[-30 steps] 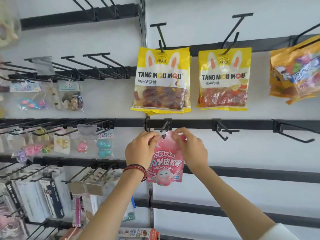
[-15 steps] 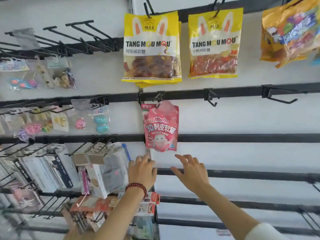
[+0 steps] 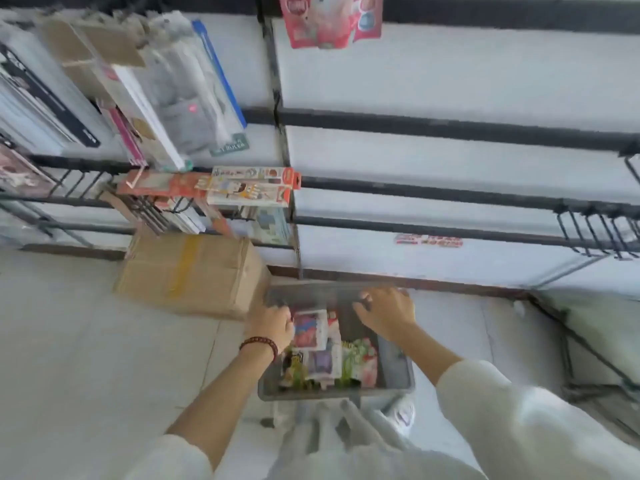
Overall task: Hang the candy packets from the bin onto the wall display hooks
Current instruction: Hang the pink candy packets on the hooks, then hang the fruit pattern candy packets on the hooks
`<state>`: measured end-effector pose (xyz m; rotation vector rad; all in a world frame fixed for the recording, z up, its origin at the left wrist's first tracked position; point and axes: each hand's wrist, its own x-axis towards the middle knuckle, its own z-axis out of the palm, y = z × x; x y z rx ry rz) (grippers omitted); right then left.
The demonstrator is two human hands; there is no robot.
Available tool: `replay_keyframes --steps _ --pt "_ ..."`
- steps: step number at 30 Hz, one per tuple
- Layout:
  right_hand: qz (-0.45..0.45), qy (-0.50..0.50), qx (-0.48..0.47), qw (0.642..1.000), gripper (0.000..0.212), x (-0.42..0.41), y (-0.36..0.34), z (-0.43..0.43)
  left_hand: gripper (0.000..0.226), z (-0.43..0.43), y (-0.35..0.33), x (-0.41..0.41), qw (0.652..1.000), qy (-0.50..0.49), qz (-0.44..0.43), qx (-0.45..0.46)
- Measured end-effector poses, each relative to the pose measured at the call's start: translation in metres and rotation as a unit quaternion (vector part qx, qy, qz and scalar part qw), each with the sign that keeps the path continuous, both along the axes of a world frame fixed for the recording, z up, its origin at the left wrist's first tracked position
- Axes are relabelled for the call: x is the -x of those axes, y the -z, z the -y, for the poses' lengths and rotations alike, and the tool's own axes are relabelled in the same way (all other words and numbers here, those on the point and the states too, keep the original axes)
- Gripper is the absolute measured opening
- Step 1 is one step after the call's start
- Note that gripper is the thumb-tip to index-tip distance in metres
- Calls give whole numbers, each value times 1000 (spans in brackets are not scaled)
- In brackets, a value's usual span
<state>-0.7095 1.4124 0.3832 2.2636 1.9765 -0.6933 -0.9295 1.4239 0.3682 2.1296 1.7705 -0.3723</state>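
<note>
In bin (image 3: 332, 393), candy packets (image 3: 313, 332) lay beneath fingers. Fingers of left hand (image 3: 272, 322) curled at top packet, grip unclear (blur); right hand (image 3: 384, 311) fingers spread, empty. Judged light, floppy, slick: pinch header edge.

A taped cardboard box (image 3: 188, 271) sits on the pale floor (image 3: 86, 341). Just above it are orange-and-white cartons (image 3: 249, 187); higher still, grey goods in clear packs (image 3: 180, 98).
</note>
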Motion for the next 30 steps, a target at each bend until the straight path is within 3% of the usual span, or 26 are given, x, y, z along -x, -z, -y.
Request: replay_keyframes --steps 4,13,30 --pt "-19 -4 34 999 30 10 44 42 26 32 36 8 997 -50 -5 61" --pt "-27 -19 104 994 29 2 130 94 28 81 121 18 987 -65 -41 143" --pt "15 -101 183 978 30 -23 299 55 25 47 278 5 980 -78 -10 182"
